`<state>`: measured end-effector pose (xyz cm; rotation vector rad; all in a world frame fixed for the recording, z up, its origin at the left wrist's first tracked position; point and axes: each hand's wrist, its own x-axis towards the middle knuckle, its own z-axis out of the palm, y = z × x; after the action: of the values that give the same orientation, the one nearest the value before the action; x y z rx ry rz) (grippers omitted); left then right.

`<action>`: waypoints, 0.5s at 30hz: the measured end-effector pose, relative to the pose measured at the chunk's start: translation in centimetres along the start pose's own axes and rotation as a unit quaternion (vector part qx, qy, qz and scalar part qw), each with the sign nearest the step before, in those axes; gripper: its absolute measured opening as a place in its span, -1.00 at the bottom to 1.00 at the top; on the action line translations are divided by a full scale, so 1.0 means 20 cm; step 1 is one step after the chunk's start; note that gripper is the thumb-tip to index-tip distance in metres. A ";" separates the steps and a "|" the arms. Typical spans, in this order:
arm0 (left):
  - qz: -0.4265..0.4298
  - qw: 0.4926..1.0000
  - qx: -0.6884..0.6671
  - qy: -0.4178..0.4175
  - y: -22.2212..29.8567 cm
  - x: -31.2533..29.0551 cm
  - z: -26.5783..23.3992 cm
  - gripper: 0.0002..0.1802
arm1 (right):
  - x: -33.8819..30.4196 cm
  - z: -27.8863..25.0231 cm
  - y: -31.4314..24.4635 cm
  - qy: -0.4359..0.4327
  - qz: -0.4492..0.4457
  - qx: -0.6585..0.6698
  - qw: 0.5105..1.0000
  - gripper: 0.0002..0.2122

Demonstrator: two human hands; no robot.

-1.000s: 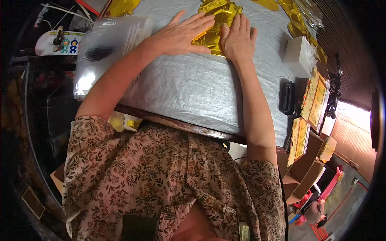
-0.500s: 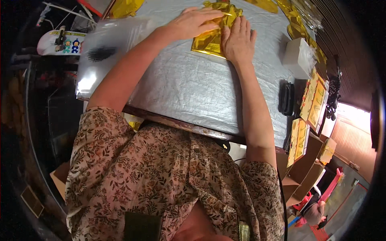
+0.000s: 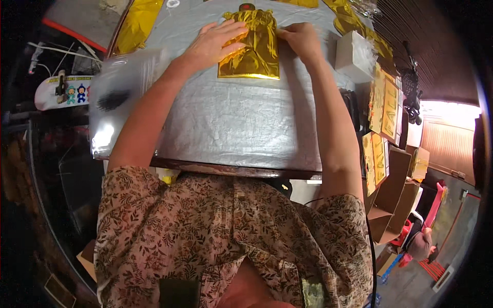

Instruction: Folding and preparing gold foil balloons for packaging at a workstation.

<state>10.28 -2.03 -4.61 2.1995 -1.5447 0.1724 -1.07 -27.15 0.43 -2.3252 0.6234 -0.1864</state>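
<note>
A shiny gold foil bag (image 3: 259, 56) lies on the grey sheet-covered table (image 3: 231, 123), its straight bottom edge toward me. At its gathered far end sits a small dark round piece (image 3: 247, 7) with a red centre, whose kind I cannot make out. My left hand (image 3: 216, 43) rests flat on the bag's left side, fingers spread. By the right edge, my right hand (image 3: 303, 40) has its fingers curled, with thumb and finger appearing to pinch the foil's side.
Clear plastic sleeves (image 3: 126, 77) lie at the table's left. On the right stand a white box (image 3: 354, 56) with clear plastic in it and printed yellow cards (image 3: 377, 159). More gold foil (image 3: 138, 25) lies along the far left edge. A person (image 3: 418, 246) is at the far right.
My right hand has gone from lying flat on the bag to its right edge, fingers now curled. The left hand stays on the foil. The whole view has shifted.
</note>
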 end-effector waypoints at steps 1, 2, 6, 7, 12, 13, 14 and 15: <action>0.008 1.000 -0.012 -0.005 0.00 0.01 0.00 -0.44 | 0.08 0.06 0.09 0.050 -0.059 -0.050 0.996 -0.71; 0.009 1.000 -0.011 -0.004 0.00 0.01 0.00 -0.44 | 0.11 0.08 0.09 0.051 -0.060 -0.050 0.996 -0.71; 0.009 1.000 -0.012 -0.001 -0.01 0.00 0.01 -0.44 | 0.14 0.12 0.08 0.065 -0.051 -0.073 0.994 -0.71; 0.007 1.000 -0.010 0.001 -0.01 0.00 0.01 -0.45 | 0.14 0.12 0.06 0.053 -0.021 -0.060 0.997 -0.71; -0.002 1.000 -0.009 0.004 -0.01 -0.01 0.01 -0.45 | 0.13 0.06 -0.01 0.006 0.009 -0.031 0.999 -0.72; -0.006 1.000 -0.012 0.003 -0.01 -0.01 0.01 -0.45 | 0.12 0.06 -0.03 -0.004 0.021 -0.001 1.000 -0.71; -0.004 1.000 -0.013 0.005 0.00 0.00 0.00 -0.45 | 0.12 0.05 -0.02 -0.002 0.021 -0.002 1.000 -0.71; -0.012 1.000 -0.013 -0.003 0.02 0.00 0.00 -0.46 | 0.12 0.05 0.00 0.018 0.015 -0.018 1.000 -0.71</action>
<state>9.93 -2.20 -4.43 2.1992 -1.5143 0.1389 1.35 -27.64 -0.38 -2.3502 0.6853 -0.2050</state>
